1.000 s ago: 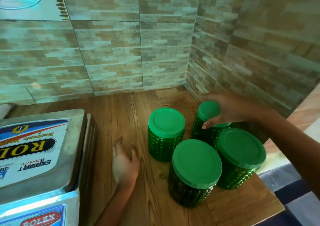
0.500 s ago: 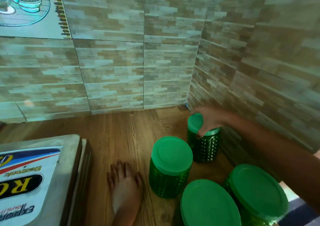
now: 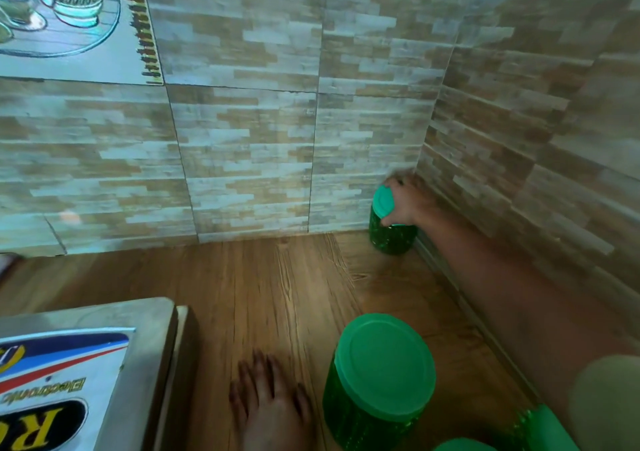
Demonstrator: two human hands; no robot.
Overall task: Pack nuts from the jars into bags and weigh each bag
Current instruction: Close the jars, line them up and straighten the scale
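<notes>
The frame edge crops the scale (image 3: 86, 364) and one jar (image 3: 540, 431).

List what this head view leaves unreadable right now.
Head view only:
- Small green jar in the corner: blurred, right hand covers part of its lid.
- Jar contents: tinted walls, lids on.
- Two jars at the bottom edge: cropped by the frame.
- Weighing scale: cropped left; no display shows.

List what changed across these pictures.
The right hand, gripping the small jar by its lid, slid it away from the big jars into the table's back corner. The left hand stayed flat on the table; the big jars and scale stayed put.
</notes>
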